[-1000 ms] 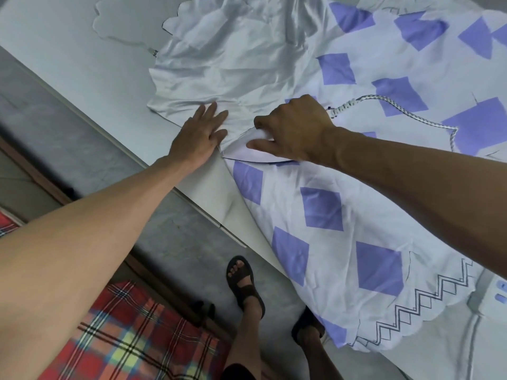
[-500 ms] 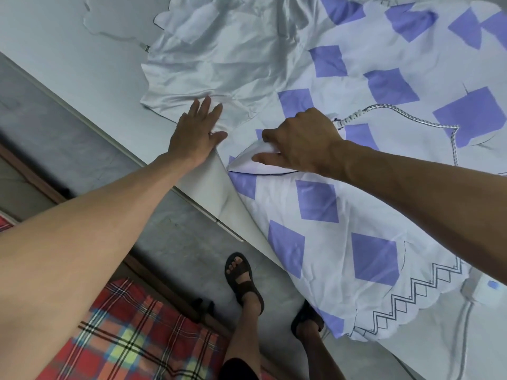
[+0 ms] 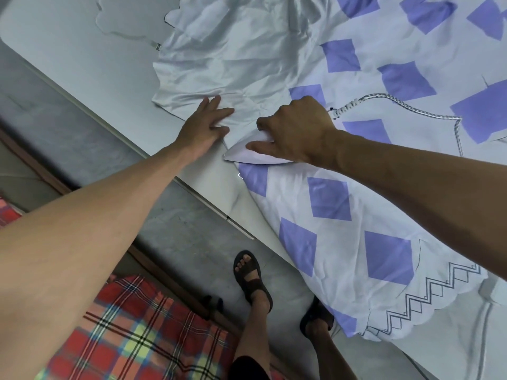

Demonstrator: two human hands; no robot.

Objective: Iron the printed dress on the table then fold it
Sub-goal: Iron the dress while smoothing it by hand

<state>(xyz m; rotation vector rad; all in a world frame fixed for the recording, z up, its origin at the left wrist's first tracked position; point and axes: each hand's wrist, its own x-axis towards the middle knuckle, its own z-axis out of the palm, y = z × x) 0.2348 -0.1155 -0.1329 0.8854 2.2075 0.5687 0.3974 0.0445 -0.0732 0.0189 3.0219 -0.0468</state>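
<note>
printed dress (image 3: pixel 343 209) lies spread on the white bench (image 3: pixel 82 58), covering the frame from centre out to 1 through 5 o'clock: white cloth with purple diamonds, scalloped hem with zigzag trim hanging over the bench edge at 5 o'clock. Plain pale crumpled cloth (image 3: pixel 236 58) sits at 12 o'clock, touching the printed part; cannot tell if it is the same garment. left hand (image 3: pixel 205 124) lies flat on that pale cloth near the bench edge, fingers straight and together, pointing to 1 o'clock – grip open, palm pressing down. right hand (image 3: pixel 296 130) is just beside it at 3 o'clock, grip closed round the handle of the iron (image 3: pixel 247 154); the handle itself is hidden under the hand. The iron is white, nose pointing to 9 o'clock, sole down on the dress at its near edge, nose just beside the left hand. A braided cord (image 3: pixel 397 101) leaves the iron's rear and runs across the dress toward 3 o'clock, then bends down. Below the bench – grey floor (image 3: pixel 178 234), two feet in dark sandals (image 3: pixel 251 275) at 6 o'clock, red plaid cloth (image 3: pixel 131 333) at 7 o'clock
</note>
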